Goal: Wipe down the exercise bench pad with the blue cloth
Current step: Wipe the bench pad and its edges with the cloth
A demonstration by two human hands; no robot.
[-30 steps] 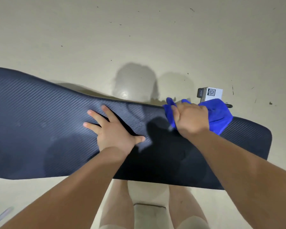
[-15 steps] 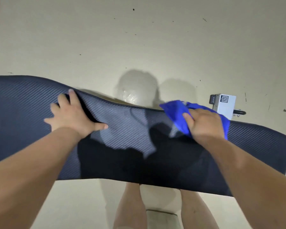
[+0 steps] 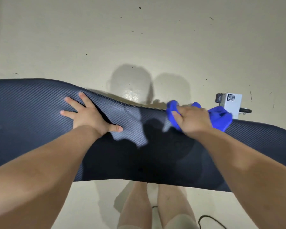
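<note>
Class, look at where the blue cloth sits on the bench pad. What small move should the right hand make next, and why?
Probably sweep the blue cloth leftward along the far edge. The right hand presses it near the pad's right end, while the left hand lies flat, bracing the middle; a long stretch lies between them.

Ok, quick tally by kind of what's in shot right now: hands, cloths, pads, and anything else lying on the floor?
Hands: 2, left hand flat on the pad, right hand gripping the cloth
Blue cloth: 1
Bench pad: 1
White box with a QR label: 1
Black cable on the floor: 1
Total: 6
</note>
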